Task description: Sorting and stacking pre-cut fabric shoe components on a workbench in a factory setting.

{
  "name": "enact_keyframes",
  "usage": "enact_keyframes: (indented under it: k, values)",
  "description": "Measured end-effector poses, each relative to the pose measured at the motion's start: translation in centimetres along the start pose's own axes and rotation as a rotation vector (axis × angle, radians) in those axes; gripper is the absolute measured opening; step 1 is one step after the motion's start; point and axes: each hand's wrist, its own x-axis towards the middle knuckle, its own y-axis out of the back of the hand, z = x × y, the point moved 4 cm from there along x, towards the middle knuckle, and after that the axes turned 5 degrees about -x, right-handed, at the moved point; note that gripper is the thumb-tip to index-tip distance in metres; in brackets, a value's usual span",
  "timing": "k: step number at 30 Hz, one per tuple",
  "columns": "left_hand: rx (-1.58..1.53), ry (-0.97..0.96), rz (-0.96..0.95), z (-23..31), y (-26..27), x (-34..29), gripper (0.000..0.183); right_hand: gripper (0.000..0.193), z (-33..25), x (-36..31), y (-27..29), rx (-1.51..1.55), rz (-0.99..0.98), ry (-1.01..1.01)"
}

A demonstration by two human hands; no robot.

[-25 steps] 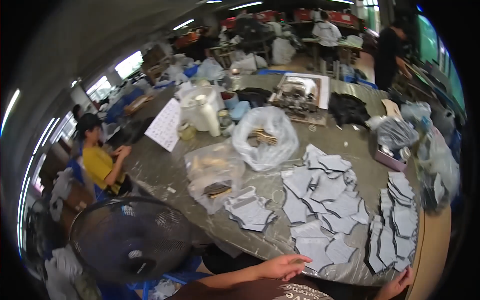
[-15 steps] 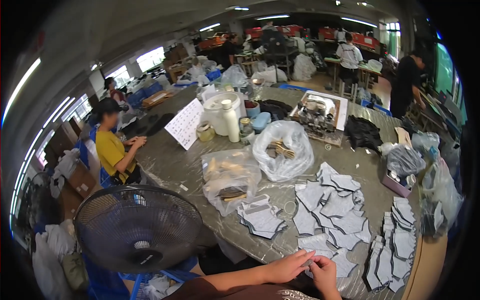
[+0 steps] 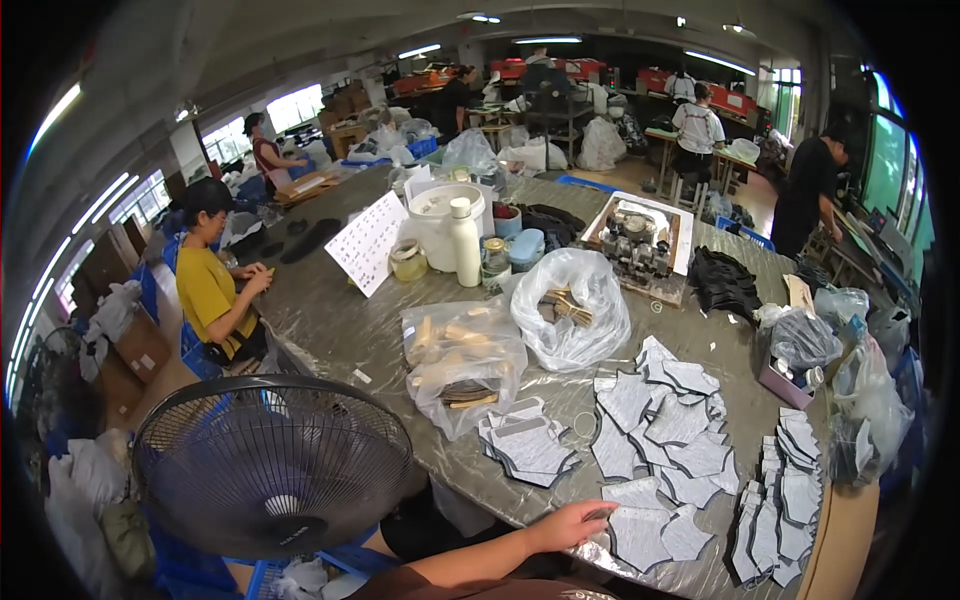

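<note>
My left hand (image 3: 568, 527) is over the front edge of the table, its fingers pinched together. Something small and dark shows at the fingertips, too small to name. Just beyond the fingers lie the nearest grey cut pieces (image 3: 640, 538) with dark edges. More of these grey pieces (image 3: 690, 435) are spread in an overlapping heap. A small stack of grey pieces (image 3: 527, 443) lies left of the heap, and rows of them (image 3: 785, 500) line the right side. My right hand is out of view.
A black fan (image 3: 275, 465) stands at the left front. Clear bags (image 3: 568, 310) with tan pieces, a white bottle (image 3: 465, 242), a white bucket (image 3: 447, 212) and a metal machine (image 3: 638, 240) stand on the table (image 3: 330, 320). A person in yellow (image 3: 215, 290) works at the left.
My right hand has left my left hand and gone out of view at the bottom. The left hand has shifted slightly left. The person in yellow has raised their hands.
</note>
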Motion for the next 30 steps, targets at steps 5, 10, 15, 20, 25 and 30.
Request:
enact_keyframes:
  k: [5,10,15,20,25,30]
  values:
    - [-0.281,-0.042,-0.099,-0.5,0.4,1.0,0.04,0.022,-0.2,-3.0,-1.2,0.26,0.137,-0.097]
    - [-0.502,-0.025,-0.114,-0.6,0.6,0.5,0.037,0.01,-1.8,-5.3,-1.2,0.57,0.313,-0.149]
    - [-0.569,-0.027,-0.113,-0.5,0.5,0.7,0.035,0.005,-5.4,-8.0,2.4,0.905,0.415,-0.134]
    - [-0.622,-0.033,-0.151,-1.4,0.9,1.1,0.035,0.008,-7.9,-10.3,1.0,1.246,-0.098,-0.197]
    - [-0.513,-0.065,-0.148,-0.8,1.4,0.6,0.039,0.012,-9.8,-6.7,6.8,0.264,0.619,-0.315]
    - [-0.176,-0.06,-0.332,0.9,0.0,-0.2,0.045,0.013,-15.1,2.3,12.9,0.761,0.665,-0.07]
